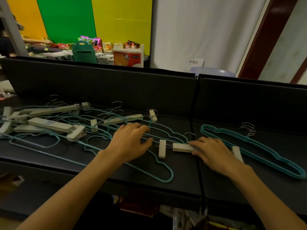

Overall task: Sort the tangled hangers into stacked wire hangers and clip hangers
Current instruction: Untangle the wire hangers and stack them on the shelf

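Wire stack (259, 147) begun at my right | my right hand (214, 152) gripping a clip hanger (182, 147) | left hand (130, 141) loosely spread on the tangle (54, 125) | most still unsorted

The dark desk (166, 178) carried it all. Left of the left hand (131, 143) sprawled a tangled heap (54, 125) of teal wire hangers and pale clip hangers. Under the right hand (214, 153) lay one clip hanger (181, 147), and to its right sat the stacked wire hangers (259, 150), hooks together.
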Demonstrator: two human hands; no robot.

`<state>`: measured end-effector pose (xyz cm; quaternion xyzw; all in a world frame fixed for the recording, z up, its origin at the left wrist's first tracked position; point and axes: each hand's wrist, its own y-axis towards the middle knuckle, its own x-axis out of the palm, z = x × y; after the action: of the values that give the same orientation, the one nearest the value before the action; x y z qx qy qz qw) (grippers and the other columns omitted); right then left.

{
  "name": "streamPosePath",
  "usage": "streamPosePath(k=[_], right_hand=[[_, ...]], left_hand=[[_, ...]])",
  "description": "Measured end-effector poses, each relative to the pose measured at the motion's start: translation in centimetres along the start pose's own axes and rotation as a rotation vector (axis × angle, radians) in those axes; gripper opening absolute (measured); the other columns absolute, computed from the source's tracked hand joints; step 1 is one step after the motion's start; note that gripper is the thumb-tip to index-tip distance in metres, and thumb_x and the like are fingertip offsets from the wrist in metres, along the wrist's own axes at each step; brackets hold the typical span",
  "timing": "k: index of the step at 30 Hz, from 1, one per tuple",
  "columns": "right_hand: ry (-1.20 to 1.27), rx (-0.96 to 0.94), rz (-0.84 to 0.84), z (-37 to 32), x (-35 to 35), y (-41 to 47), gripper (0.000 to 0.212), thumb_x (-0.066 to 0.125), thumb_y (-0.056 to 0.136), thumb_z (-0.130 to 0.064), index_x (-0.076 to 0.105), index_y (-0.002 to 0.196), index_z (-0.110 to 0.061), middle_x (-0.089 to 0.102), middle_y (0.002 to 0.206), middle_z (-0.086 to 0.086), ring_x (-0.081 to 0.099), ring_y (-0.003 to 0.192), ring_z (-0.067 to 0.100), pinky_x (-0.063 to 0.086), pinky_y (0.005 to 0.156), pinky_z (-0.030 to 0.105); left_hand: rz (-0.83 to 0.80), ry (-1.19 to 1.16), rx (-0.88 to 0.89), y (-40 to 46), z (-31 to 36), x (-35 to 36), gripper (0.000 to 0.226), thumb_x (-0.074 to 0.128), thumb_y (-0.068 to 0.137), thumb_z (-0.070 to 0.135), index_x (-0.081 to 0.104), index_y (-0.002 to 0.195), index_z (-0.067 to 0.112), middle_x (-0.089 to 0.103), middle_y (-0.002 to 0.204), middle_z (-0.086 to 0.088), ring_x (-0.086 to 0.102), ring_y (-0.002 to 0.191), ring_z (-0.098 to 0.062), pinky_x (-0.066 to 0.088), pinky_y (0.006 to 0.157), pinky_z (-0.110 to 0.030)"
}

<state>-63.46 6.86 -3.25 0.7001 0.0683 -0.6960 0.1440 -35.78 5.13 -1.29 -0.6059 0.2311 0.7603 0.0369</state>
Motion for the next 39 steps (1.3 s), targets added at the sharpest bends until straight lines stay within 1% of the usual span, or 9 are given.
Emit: streamPosePath(k=[5,8,12,15,18,23,29,35,39], right_hand=[[0.049,-0.015,0.056,-0.3,-0.7,0.8,0.038,0.051,0.094,-0.032,0.048,0.132,-0.029,0.053,0.12,-0.004,0.049,0.11,0.017,0.035,0.09,0.03],[0.041,-0.006,0.162,-0.9,-1.7,0.8,0.037,0.057,0.09,-0.025,0.053,0.128,-0.025,0.056,0.111,-0.002,0.053,0.101,0.02,0.037,0.085,0.032],[0.034,0.042,0.268,-2.5,-2.8,0.5,0.037,0.061,0.087,-0.02,0.056,0.124,-0.022,0.058,0.109,-0.001,0.055,0.097,0.021,0.046,0.083,0.041],[0.03,0.103,0.317,-4.3,-3.2,0.2,0.037,0.061,0.087,-0.018,0.057,0.124,-0.02,0.058,0.109,0.001,0.055,0.097,0.023,0.046,0.083,0.042],[0.041,0.167,0.337,-6.3,-3.0,0.1,0.037,0.061,0.088,-0.016,0.057,0.124,-0.019,0.059,0.11,0.001,0.054,0.098,0.024,0.043,0.084,0.04],[0.067,0.244,0.393,-9.0,-2.6,-0.6,0.037,0.062,0.087,-0.013,0.057,0.123,-0.019,0.058,0.107,0.002,0.053,0.094,0.023,0.042,0.08,0.04],[0.018,0.403,0.525,-9.9,-4.4,-4.7,0.035,0.059,0.089,-0.017,0.057,0.124,-0.018,0.055,0.105,0.002,0.049,0.094,0.022,0.045,0.078,0.044],[-0.021,0.569,0.595,-7.6,-4.8,-11.6,0.036,0.059,0.088,-0.016,0.057,0.124,-0.016,0.056,0.106,0.001,0.048,0.096,0.02,0.047,0.079,0.046],[-0.02,0.646,0.591,-4.4,-4.1,-16.5,0.036,0.057,0.089,-0.02,0.057,0.125,-0.017,0.055,0.107,0.0,0.048,0.096,0.019,0.046,0.08,0.044]], left_hand=[[-0.103,0.038,0.034,2.9,-3.7,-0.7,0.053,0.05,0.087,0.055,0.045,0.132,0.029,0.052,0.129,0.001,0.049,0.116,-0.02,0.041,0.094,-0.037],[-0.25,0.066,0.078,4.7,-5.1,-0.3,0.066,0.05,0.082,0.064,0.036,0.138,0.032,0.041,0.141,0.0,0.04,0.126,-0.022,0.033,0.102,-0.042],[-0.381,0.082,0.17,6.9,-6.2,0.7,0.088,0.05,0.074,0.074,0.023,0.145,0.03,0.026,0.152,-0.002,0.027,0.136,-0.025,0.023,0.111,-0.047],[-0.422,0.089,0.242,8.2,-6.6,1.2,0.095,0.051,0.072,0.076,0.021,0.146,0.024,0.028,0.151,-0.004,0.027,0.136,-0.026,0.023,0.112,-0.045],[-0.38,0.07,0.303,8.9,-6.9,1.7,0.095,0.053,0.071,0.075,0.028,0.144,0.021,0.036,0.145,-0.006,0.035,0.13,-0.026,0.03,0.108,-0.044],[-0.271,-0.055,0.422,9.6,-6.2,1.4,0.086,0.058,0.074,0.067,0.03,0.142,0.022,0.036,0.141,-0.004,0.037,0.125,-0.024,0.034,0.102,-0.044],[-0.153,-0.053,0.619,9.8,-2.9,1.1,0.097,0.05,0.071,0.078,0.016,0.146,0.026,0.032,0.137,-0.001,0.034,0.122,-0.022,0.029,0.103,-0.042],[-0.207,-0.087,0.746,9.2,3.4,2.4,0.095,0.043,0.075,0.077,0.01,0.148,0.028,0.023,0.146,-0.001,0.022,0.135,-0.023,0.013,0.114,-0.043],[-0.267,-0.148,0.77,9.1,9.6,4.0,0.096,0.042,0.076,0.077,0.01,0.148,0.022,0.019,0.152,-0.002,0.018,0.14,-0.022,0.009,0.116,-0.044]])
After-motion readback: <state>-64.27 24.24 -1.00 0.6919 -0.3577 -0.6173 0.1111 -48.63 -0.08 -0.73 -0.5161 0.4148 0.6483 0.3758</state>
